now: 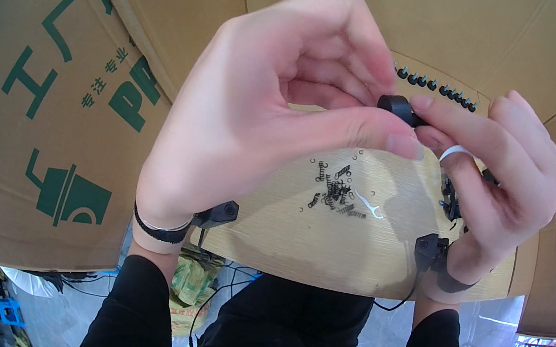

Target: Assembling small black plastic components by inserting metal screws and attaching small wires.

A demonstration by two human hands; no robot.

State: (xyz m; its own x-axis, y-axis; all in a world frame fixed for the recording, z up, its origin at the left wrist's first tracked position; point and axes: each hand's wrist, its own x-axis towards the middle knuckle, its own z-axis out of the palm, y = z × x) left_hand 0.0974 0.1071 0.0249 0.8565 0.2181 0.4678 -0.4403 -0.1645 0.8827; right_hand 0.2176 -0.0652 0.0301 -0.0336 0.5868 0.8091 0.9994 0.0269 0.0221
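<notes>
Raised above the table, my left hand [268, 98] is closed, thumb and fingertips pinching a small black cylindrical part [396, 107] with a wide round head. From the other side my right hand [503, 167] also grips this part, thumb and fingers closed round its narrower end. That end is mostly hidden by the fingertips. A white band circles one right finger. Below the hands, a loose heap of small dark coil springs [337, 192] and little rings lies on the table [269, 223]. Beside the heap is a thin white forked piece [368, 205].
Several black knob-like pieces with pale stems [446, 91] stand in a row at the table's far edge. More black parts [450, 202] lie at the right, partly behind my right hand. Cardboard walls [75, 110] enclose the left, back and right. Cables hang from black devices on both wrists.
</notes>
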